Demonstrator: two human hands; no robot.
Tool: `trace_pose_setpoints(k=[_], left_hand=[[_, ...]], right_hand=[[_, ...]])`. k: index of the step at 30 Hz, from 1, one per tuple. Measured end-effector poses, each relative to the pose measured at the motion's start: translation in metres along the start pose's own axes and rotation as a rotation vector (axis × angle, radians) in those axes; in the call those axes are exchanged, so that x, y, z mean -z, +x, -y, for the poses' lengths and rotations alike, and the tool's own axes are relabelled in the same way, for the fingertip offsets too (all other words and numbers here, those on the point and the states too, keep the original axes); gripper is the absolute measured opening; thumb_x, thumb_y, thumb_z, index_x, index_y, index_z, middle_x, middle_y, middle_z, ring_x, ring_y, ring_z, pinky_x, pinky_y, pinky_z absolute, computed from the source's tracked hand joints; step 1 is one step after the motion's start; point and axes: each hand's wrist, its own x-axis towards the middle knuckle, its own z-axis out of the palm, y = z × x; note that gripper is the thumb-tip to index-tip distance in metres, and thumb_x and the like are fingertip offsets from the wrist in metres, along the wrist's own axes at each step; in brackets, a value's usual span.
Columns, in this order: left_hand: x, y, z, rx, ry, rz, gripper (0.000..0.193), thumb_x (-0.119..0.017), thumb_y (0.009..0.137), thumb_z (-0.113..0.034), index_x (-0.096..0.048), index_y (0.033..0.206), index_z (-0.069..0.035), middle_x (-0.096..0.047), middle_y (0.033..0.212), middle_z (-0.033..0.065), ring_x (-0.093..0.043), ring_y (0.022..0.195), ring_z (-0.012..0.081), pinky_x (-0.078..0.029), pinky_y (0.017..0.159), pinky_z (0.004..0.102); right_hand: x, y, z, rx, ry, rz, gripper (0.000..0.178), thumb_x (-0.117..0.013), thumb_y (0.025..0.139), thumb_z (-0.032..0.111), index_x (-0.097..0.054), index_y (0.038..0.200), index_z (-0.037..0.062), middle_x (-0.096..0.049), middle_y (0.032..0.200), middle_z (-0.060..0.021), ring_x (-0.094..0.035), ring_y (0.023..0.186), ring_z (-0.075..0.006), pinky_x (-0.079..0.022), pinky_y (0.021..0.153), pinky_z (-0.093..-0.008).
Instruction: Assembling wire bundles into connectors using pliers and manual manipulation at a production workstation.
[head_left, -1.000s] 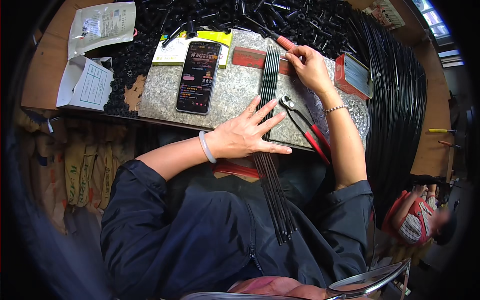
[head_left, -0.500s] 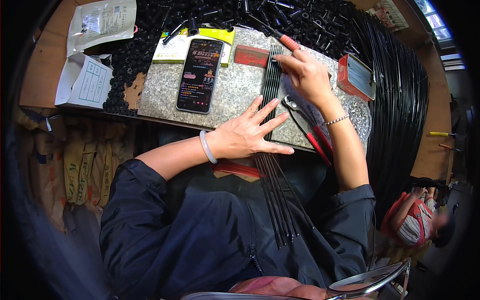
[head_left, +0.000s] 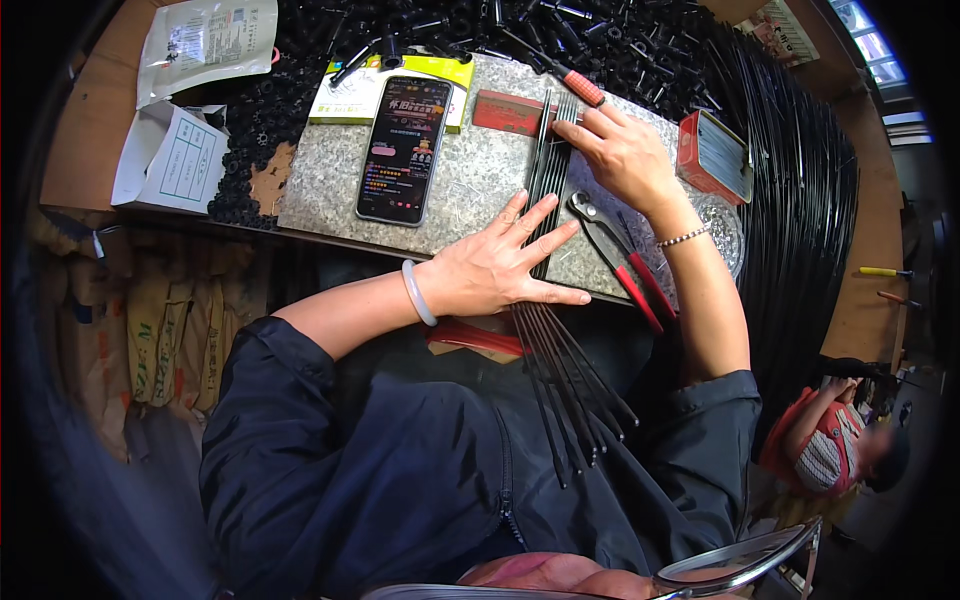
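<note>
A person's left hand (head_left: pixel 500 268) lies flat with fingers spread on a bundle of thin black rods (head_left: pixel 548 190) stretched across a speckled stone slab (head_left: pixel 470 185) on the counter (head_left: pixel 70 150), while the right hand (head_left: pixel 622 155) presses its fingertips on the rods' far end. Red-handled pliers (head_left: pixel 620 262) lie just right of the rods under the right wrist, a smartphone (head_left: pixel 403 148) rests to the left, and a red tin (head_left: pixel 712 157) sits beyond the right hand. Heaped small black parts (head_left: pixel 250 180) and long black rod stock (head_left: pixel 800 200) crowd the slab's edges.
</note>
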Motion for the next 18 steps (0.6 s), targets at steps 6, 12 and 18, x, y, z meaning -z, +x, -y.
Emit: trace_pose_setpoints(k=[6, 12, 18], left_hand=[[0.001, 0.000, 0.000, -0.002, 0.013, 0.012, 0.067, -0.055, 0.079, -0.014, -0.040, 0.133, -0.051, -0.030, 0.144, 0.0190, -0.034, 0.129, 0.0474, -0.031, 0.103, 0.0610], [-0.001, 0.000, -0.001, 0.002, -0.003, 0.002, 0.062, -0.058, 0.080, -0.022, -0.040, 0.133, -0.050, -0.030, 0.144, 0.0196, -0.034, 0.128, 0.0483, -0.032, 0.101, 0.0612], [0.000, 0.000, 0.000, 0.006, 0.031, -0.007, 0.059, -0.059, 0.082, -0.027, -0.040, 0.132, -0.050, -0.031, 0.143, 0.0195, -0.035, 0.127, 0.0490, -0.033, 0.101, 0.0612]], right_hand=[[-0.005, 0.012, 0.012, -0.186, 0.167, -0.086, 0.022, -0.065, 0.080, 0.024, -0.066, 0.099, 0.0131, -0.062, 0.077, -0.0056, -0.062, 0.073, -0.0247, -0.049, 0.059, -0.0361], [-0.001, 0.026, 0.027, -0.480, 0.218, 0.010, 0.026, -0.065, 0.083, 0.035, -0.067, 0.091, 0.0105, -0.066, 0.073, -0.0121, -0.065, 0.068, -0.0308, -0.050, 0.059, -0.0391], [-0.010, 0.015, 0.022, -0.490, 0.261, -0.048, 0.028, -0.065, 0.083, 0.038, -0.066, 0.093, 0.0119, -0.064, 0.070, -0.0143, -0.064, 0.067, -0.0330, -0.049, 0.059, -0.0415]])
